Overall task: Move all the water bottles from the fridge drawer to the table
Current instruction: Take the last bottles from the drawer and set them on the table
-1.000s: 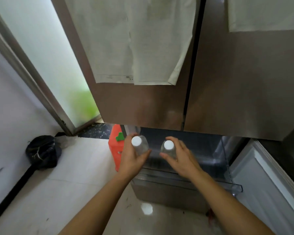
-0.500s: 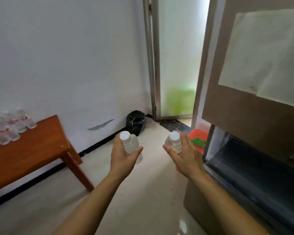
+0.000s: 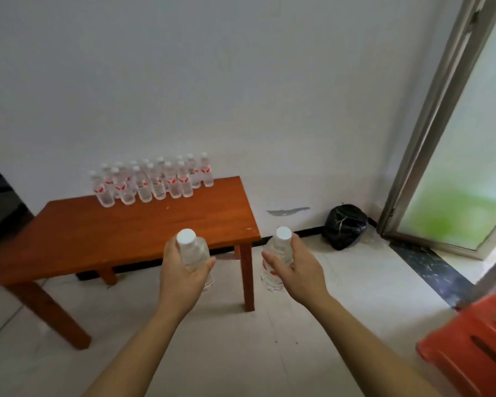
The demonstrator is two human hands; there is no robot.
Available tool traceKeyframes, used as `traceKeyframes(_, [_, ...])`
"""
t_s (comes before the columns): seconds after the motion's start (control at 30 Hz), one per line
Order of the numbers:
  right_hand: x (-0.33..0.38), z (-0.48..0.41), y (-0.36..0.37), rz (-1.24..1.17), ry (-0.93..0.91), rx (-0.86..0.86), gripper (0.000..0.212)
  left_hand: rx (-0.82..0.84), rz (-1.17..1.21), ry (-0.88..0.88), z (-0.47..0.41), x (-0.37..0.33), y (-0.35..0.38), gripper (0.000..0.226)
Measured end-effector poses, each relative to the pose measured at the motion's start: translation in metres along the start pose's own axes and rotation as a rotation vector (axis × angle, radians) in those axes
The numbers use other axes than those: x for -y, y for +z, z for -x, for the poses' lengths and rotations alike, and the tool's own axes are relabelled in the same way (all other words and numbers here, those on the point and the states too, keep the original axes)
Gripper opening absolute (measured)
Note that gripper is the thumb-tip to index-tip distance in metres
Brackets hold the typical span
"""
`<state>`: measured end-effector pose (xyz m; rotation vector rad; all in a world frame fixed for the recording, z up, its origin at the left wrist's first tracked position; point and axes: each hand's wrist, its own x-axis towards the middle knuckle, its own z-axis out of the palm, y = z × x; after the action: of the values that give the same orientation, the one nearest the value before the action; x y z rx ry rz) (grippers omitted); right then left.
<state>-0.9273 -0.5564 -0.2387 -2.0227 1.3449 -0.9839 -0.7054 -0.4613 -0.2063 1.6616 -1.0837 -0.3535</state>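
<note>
Bottles, upright, fill both hands: left hand [image 3: 181, 272] wraps the left bottle [image 3: 194, 253] above the near edge of the desk [image 3: 121, 233]; right hand [image 3: 297, 270] wraps the right bottle [image 3: 275, 260] just beyond the desk's right corner. Bare desk lies ahead-left, nearer the left hand, before the bottle rows [image 3: 152, 181].

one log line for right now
phase: facing table | left hand: grips left bottle | right hand: grips right bottle | table: bottle cluster at back edge | neither set down yet
</note>
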Motion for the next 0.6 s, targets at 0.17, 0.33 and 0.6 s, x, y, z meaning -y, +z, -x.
traceKeyframes(0.17, [0.032, -0.055, 0.072, -0.015, -0.063, 0.101, 0.06, -0.095, -0.006, -0.067, -0.06, 0.045, -0.041, 0.072])
traceKeyframes(0.33, [0.03, -0.134, 0.119, -0.039, -0.093, 0.133, 0.061, -0.11, -0.027, -0.065, -0.137, 0.078, -0.033, 0.069])
traceKeyframes(0.6, [-0.012, -0.309, 0.178, -0.084, -0.084, 0.164, 0.064, -0.062, -0.002, -0.038, -0.297, 0.103, 0.038, 0.06])
